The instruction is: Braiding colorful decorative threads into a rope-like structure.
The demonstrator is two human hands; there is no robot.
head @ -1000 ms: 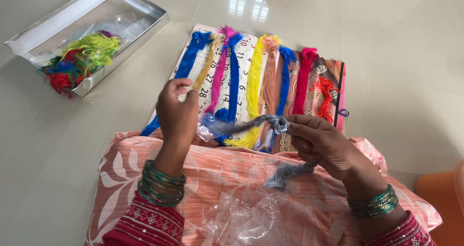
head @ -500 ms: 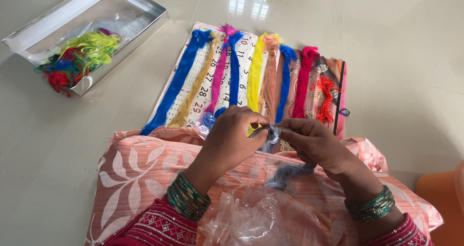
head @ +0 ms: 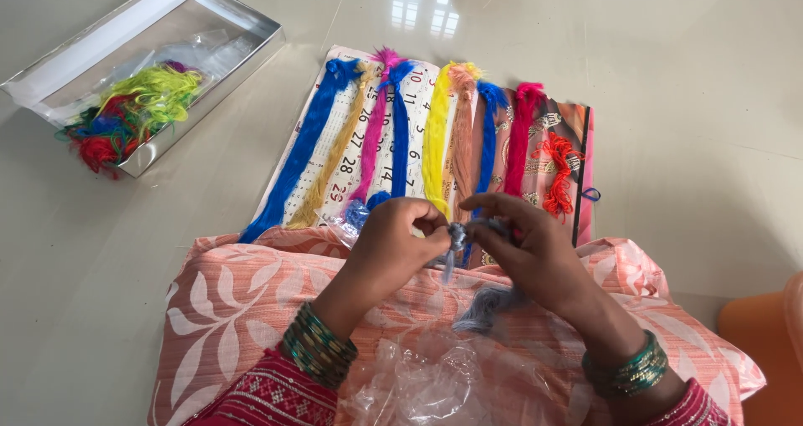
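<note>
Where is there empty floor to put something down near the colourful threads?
Bare floor lies between the silver box and the calendar, and right of the calendar's edge. It is crowded on the pillow, where both hands work grey thread above crinkled plastic.

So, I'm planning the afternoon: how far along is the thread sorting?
Looks partly done. Nine or so coloured skeins already lie side by side on the calendar sheet. In hand: the left hand and right hand pinch a grey-blue thread bundle between them. Left: a tangle of mixed threads in the open box.
</note>
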